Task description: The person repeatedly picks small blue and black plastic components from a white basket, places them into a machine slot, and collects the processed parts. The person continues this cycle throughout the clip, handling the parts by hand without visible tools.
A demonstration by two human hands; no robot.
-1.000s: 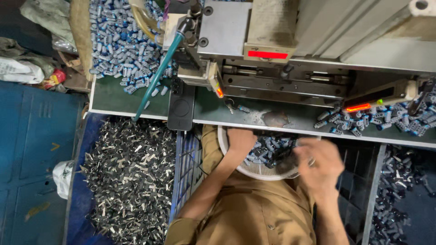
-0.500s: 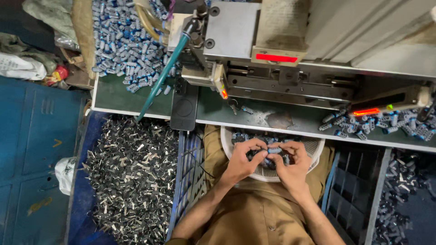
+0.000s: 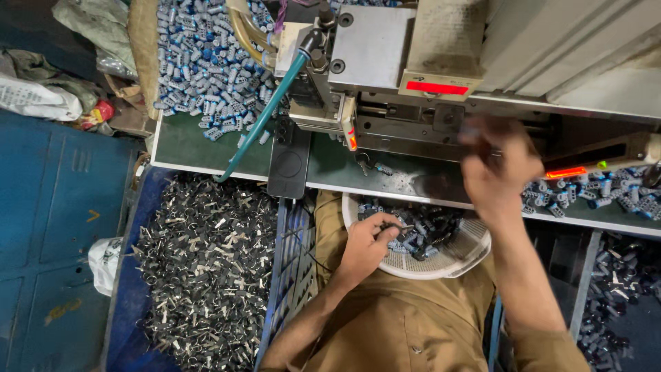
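Head view, looking straight down past my chest: far to my left a blue bin holds a heap of dull metal clips, and above it, at the left end of the green bench, lies a pile of small blue-and-white cylinders. A teal hose slants down from the grey press machine, and a flat black slab lies on the bench edge.

In my lap sits a white slotted basket with dark small parts heaped inside. My left hand rests at the basket's near rim, fingers curled and pinched on one or two of those parts. They look light, hard and smooth, the sort that roll and slip, so I judge a fingertip pinch across the barrel is the sure hold, not a loose scoop.

My right hand is lifted to the front of the machine, just below the red strip. It is blurred; the fingers seem bunched, but I cannot tell whether they hold a part or how far they are closed.

Further right, more blue-and-white cylinders are scattered on the bench beside a lit orange bar, and a dark crate of parts sits below.
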